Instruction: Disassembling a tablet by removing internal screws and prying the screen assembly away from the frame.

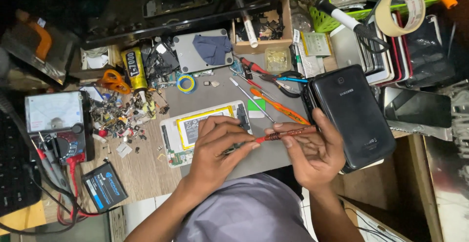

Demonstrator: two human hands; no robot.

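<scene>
Both hands grip one red screwdriver (286, 134): right hand (312, 151) closed round its handle, left hand (217, 144) pinching the tip. The opened tablet (195, 132) lies at ten o'clock; judging by this, the tip needs seating on a screw.

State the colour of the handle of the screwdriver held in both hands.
Red screwdriver handle, seen best in the head view.

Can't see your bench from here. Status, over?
Left hand and right hand both grip red screwdriver. Opened tablet beneath, battery exposed. Black tablet beside right hand.

Left hand (217, 146) covers the opened tablet's (195, 132) lower right corner; the screwdriver (278, 135) tip is hidden beneath its fingers.
</scene>
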